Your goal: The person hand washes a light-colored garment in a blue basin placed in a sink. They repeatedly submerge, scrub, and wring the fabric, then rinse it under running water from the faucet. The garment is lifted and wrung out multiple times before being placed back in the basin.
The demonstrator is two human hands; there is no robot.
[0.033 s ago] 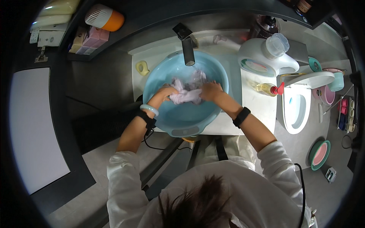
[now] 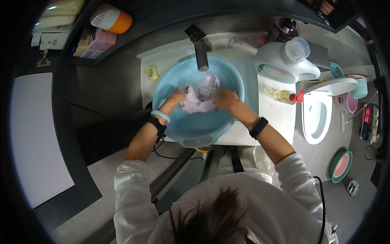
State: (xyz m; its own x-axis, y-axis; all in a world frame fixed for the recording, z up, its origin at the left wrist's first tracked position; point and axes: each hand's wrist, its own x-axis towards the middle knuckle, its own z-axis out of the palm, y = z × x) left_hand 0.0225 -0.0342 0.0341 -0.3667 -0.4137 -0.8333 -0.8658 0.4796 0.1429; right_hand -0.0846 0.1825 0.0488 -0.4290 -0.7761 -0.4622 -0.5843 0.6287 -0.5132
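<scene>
A pale lilac cloth (image 2: 200,96) lies bunched in a light blue basin (image 2: 191,130) under the dark tap (image 2: 199,51). The left hand (image 2: 176,97) has its grip clenched on the cloth's left side; the right hand (image 2: 225,99) grips the right side. The basin sits on a white tabletop (image 2: 276,118). To its right stand a big white jug with a round oval label (image 2: 284,63) and a small yellow bottle with a red cap (image 2: 286,96) lying flat. On the shelf up left sit pink boxes (image 2: 99,40) and an orange-and-white fan (image 2: 110,18).
</scene>
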